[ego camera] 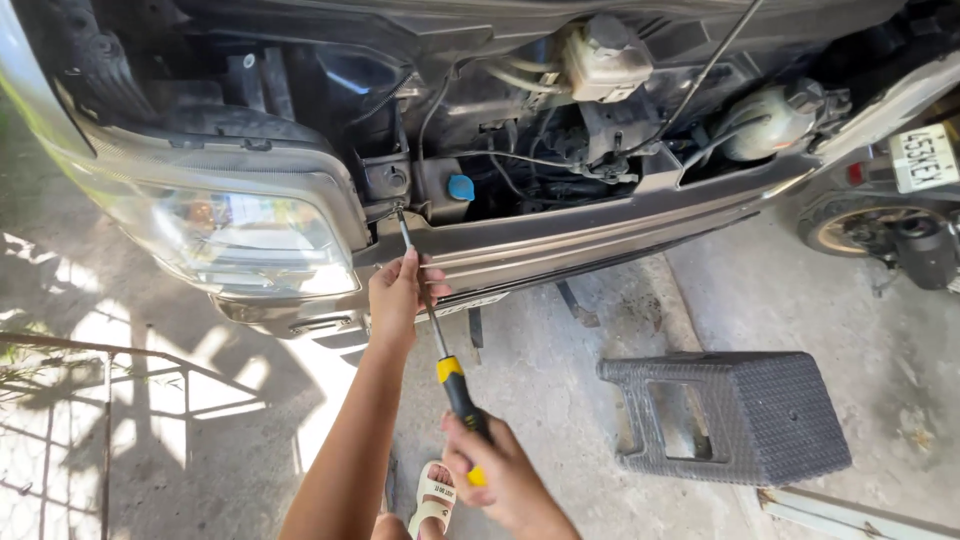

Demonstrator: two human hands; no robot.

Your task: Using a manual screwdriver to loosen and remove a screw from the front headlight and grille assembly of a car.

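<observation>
My right hand (500,475) grips the black and yellow handle of a long screwdriver (452,383). Its metal shaft runs up and left, and the tip meets the car's front panel just right of the headlight (235,245). My left hand (398,295) pinches the shaft partway up, just below the grey front panel (560,235). The bonnet is up, showing the engine bay with a blue cap (461,187) close to the screwdriver tip.
A grey plastic step stool (740,415) stands on the concrete floor at the right. A motorbike wheel (850,230) and number plate sit at the far right. A white fluid tank (603,62) sits in the engine bay. My sandalled foot (435,500) is below.
</observation>
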